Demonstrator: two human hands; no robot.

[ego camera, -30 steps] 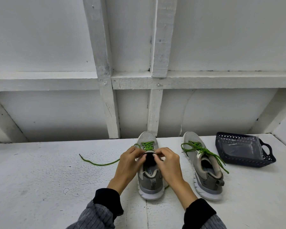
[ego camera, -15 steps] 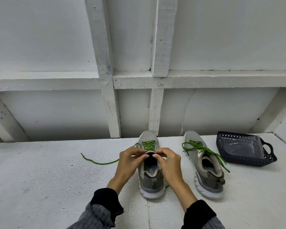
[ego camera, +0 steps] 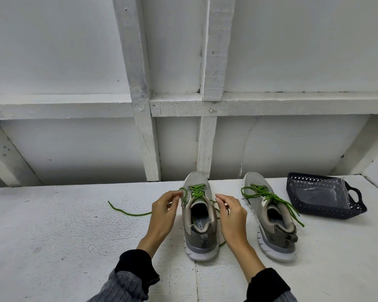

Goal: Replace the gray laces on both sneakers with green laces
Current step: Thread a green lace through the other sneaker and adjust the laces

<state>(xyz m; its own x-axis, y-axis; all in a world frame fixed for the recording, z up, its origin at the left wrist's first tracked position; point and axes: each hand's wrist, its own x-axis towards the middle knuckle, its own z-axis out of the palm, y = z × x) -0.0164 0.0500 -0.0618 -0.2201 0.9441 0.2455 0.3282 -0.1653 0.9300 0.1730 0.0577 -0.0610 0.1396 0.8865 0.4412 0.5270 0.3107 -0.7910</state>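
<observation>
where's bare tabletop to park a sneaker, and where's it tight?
Free: the white tabletop left of the left hand, nearer than the loose green lace end. Also the near right corner below the dark mesh basket. Crowded: between both grey sneakers, where the right hand sits.

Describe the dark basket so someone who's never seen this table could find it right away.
Start at the white table below the white beamed wall, where two gray sneakers with green laces stand side by side. Just past the right sneaker, near the table's right edge, sits the dark basket. It is the only dark, perforated container with a loop handle, and clear plastic lies inside it.
</observation>
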